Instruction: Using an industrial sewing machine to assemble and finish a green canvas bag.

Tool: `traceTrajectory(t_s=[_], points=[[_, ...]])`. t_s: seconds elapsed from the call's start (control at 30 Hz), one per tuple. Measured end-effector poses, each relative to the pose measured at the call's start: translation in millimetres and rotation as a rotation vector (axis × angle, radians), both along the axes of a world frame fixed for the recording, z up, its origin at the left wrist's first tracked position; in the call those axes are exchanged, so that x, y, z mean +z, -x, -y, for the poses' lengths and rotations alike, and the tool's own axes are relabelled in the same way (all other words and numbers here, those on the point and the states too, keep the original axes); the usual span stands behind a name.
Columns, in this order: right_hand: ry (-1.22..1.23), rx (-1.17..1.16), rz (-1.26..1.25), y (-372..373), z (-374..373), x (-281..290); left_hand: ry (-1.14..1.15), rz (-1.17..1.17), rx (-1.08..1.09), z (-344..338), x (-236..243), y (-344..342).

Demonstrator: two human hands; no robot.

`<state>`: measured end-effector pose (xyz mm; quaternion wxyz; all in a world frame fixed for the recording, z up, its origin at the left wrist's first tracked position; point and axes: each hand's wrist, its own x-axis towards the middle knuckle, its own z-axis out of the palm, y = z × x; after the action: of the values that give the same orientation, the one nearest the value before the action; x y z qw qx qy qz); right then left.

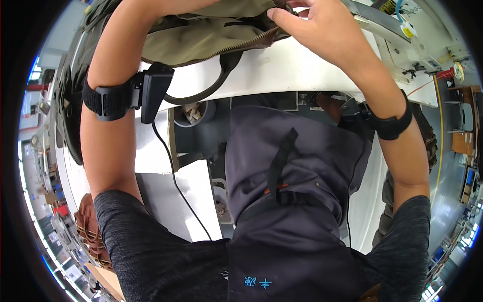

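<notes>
An olive canvas bag (201,43) lies at the far side of the white table, its zipped mouth apart and pale lining showing. A brass-toothed zipper (241,45) curves along its near edge, and a dark strap handle (221,80) loops down toward me. My right hand (322,27) is closed at the bag's right end, thumb across the fabric by the zipper's end; its other fingertips are partly cut off by the upper edge. My left hand (183,5) reaches over the bag's far side, with its fingers out of the picture.
The white table (287,73) has its near edge before my apron (297,146). Beneath stands a grey bin (201,113) with scraps. A black cable (173,171) hangs from the device (157,90) on my left forearm. More dark bags (68,110) are piled left; a metal machine part (382,25) stands far right.
</notes>
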<state>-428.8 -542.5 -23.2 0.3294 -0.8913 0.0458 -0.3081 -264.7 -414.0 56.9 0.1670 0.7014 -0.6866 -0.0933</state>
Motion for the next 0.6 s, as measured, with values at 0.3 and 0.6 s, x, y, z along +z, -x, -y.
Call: traceTrajectory(t_s=[0.3,0.6], points=[[-0.109,-0.060,-0.225,3,17,8,-0.015,0.015,0.039,6,0,15],[-0.074,-0.080,-0.110,3,21,-1,0.020,0.040,0.126,10,1,31]])
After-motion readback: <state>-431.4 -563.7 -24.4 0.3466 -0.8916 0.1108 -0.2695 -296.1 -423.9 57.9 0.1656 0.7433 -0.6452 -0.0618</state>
